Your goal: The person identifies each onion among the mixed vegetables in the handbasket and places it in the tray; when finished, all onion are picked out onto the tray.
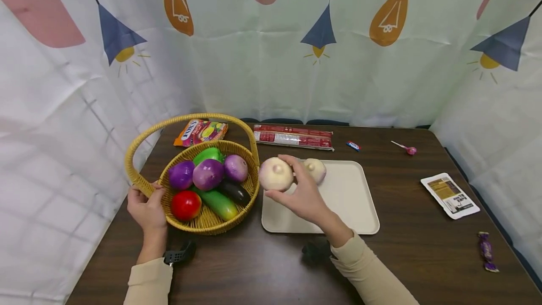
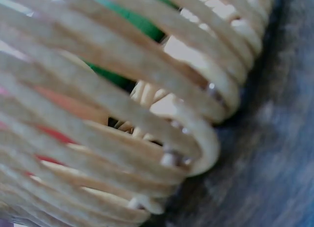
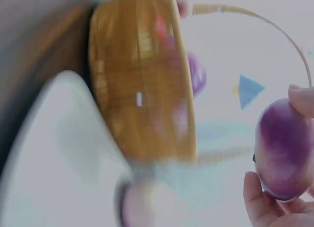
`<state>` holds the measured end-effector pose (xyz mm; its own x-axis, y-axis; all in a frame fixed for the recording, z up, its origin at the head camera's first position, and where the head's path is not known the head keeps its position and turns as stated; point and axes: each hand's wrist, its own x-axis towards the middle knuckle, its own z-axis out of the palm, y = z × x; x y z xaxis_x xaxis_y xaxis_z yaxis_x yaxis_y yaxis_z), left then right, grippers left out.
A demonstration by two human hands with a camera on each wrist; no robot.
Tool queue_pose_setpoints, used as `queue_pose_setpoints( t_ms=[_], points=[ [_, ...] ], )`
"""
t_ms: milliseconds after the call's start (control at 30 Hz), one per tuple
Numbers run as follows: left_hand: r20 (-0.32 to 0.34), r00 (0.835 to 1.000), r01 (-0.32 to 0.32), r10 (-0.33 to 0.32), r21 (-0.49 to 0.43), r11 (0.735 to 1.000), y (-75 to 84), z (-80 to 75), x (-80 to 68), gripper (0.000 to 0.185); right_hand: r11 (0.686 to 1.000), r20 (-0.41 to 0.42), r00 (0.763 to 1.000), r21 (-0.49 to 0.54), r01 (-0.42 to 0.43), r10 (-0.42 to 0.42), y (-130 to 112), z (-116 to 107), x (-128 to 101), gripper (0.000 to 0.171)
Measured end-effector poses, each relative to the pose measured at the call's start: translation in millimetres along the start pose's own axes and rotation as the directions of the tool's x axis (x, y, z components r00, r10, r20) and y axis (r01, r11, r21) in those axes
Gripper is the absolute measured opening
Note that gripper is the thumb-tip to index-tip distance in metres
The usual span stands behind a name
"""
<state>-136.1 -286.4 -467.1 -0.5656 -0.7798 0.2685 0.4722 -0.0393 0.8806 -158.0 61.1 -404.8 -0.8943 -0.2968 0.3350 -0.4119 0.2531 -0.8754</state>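
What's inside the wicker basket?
A green pepper, three round purple vegetables, a red tomato, a dark eggplant and a long green vegetable. They cover much of the basket; anything beneath them is hidden.

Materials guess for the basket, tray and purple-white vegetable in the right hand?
Basket: likely rattan or a plastic imitation, satin; woven strands show.
Tray: probably plastic, low sheen; smooth, even pale surface.
Purple-white vegetable: smooth, slightly glossy skin; real or molded plastic, can't tell.
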Motion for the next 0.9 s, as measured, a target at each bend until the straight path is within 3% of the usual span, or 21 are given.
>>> queue_pose_setpoints(
  t_ms=[233,400,567,733,900],
  points=[
    [-0.001,1.000,0.007,-0.007,-0.010,1.000,-0.3,-0.9,-0.1,0.019,0.985,-0.133,0.978,-0.052,-0.167,0.159,38.3,-65.4,4.0,0.077],
    [0.000,1.000,0.010,-0.010,-0.010,1.000,-1.1,-1.4,-0.8,0.019,0.944,-0.183,0.953,-0.184,-0.275,0.242,68.6,-109.0,3.7,0.079],
    [0.009,1.000,-0.001,0.001,0.003,1.000,-0.4,-0.7,-0.7,0.018,0.896,-0.142,0.927,-0.242,-0.372,0.347,94.5,-143.9,-4.9,0.082],
    [0.012,1.000,-0.007,0.007,0.002,1.000,-0.1,0.4,-0.4,0.019,0.848,-0.048,0.899,-0.314,-0.426,0.435,109.1,-166.1,-15.1,0.084],
    [0.010,1.000,-0.009,0.009,-0.009,1.000,0.9,0.5,-0.2,0.018,0.860,0.029,0.902,-0.315,-0.401,0.431,117.5,-171.8,-18.2,0.080]
  ],
)
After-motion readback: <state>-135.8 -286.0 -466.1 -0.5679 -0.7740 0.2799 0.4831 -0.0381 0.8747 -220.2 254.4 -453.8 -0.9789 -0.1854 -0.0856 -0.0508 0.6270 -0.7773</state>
